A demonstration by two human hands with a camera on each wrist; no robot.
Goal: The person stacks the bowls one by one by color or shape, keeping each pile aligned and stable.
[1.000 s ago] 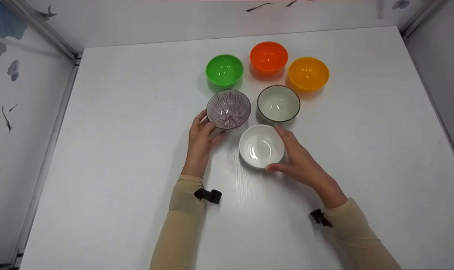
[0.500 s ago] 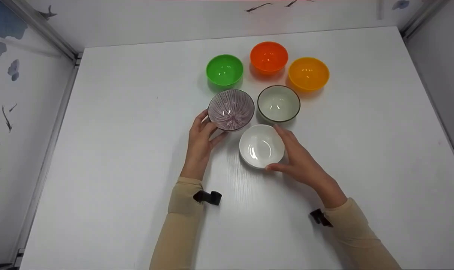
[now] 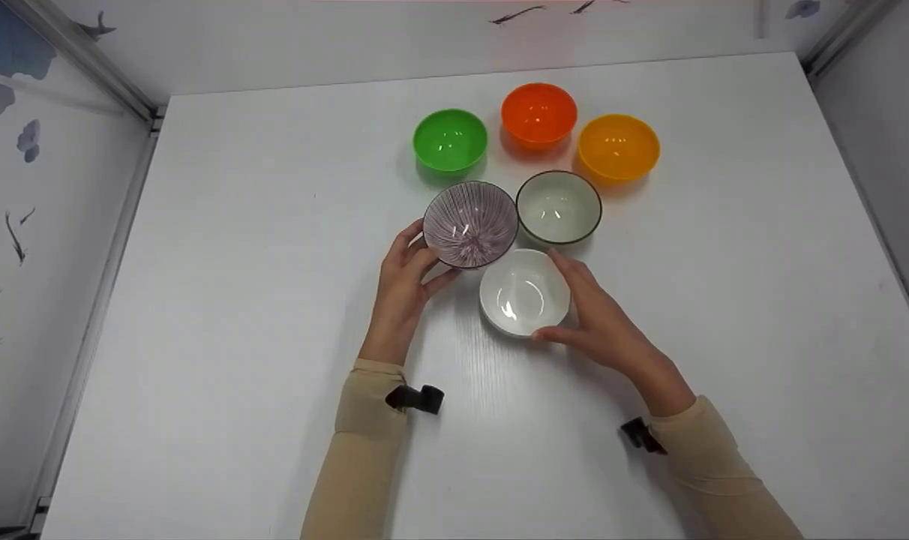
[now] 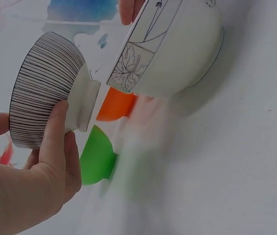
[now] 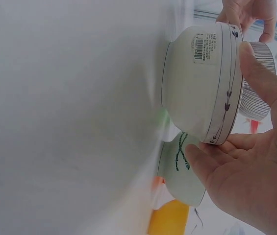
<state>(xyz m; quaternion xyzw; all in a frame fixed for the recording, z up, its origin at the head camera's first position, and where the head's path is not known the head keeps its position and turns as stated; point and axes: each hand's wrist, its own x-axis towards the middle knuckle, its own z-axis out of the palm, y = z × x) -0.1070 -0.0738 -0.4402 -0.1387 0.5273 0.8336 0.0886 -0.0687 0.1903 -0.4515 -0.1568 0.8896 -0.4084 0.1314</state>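
My left hand [image 3: 406, 289] holds a purple striped bowl [image 3: 472, 225] by its left side. In the left wrist view the striped bowl [image 4: 50, 93] is raised off the table, its foot in the air and fingers [image 4: 55, 129] under its side. My right hand [image 3: 601, 319] grips a white bowl [image 3: 523, 292] that stands on the table, thumb at the near rim and fingers at the far right. The right wrist view shows this white bowl's [image 5: 192, 83] outer wall, with a barcode label and a patterned band. From above, the striped bowl's edge meets the white bowl's far rim.
A pale bowl with a dark rim [image 3: 558, 207] stands just beyond the white one. Farther back are a green bowl [image 3: 450, 141], an orange bowl [image 3: 538, 115] and a yellow bowl [image 3: 618, 148]. White panels [image 3: 334, 41] border the white table [image 3: 222, 300].
My left hand has shifted the striped bowl to the right and slightly nearer, and it looks larger and higher. My right hand and the white bowl have stayed in place.
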